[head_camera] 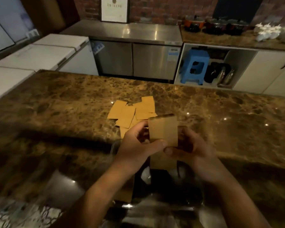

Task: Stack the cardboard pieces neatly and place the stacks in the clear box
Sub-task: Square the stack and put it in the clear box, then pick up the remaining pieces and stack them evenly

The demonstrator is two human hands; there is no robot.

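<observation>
A small stack of brown cardboard pieces (163, 130) stands upright between both hands, above the counter. My left hand (136, 145) grips its left edge and lower corner; my right hand (191, 152) holds it from the right and below. Several loose cardboard pieces (130, 112) lie scattered on the brown marble counter (56, 104) just beyond my hands. Under my forearms sits the clear box (155, 186), mostly hidden and blurred, with cardboard (161, 162) showing inside it.
Across the aisle stand a steel cabinet (135, 58), white chest freezers (39, 53) at the left and a blue stool (196, 66) in an open shelf. Cups and dark items sit on the far counter (237, 38) at the right.
</observation>
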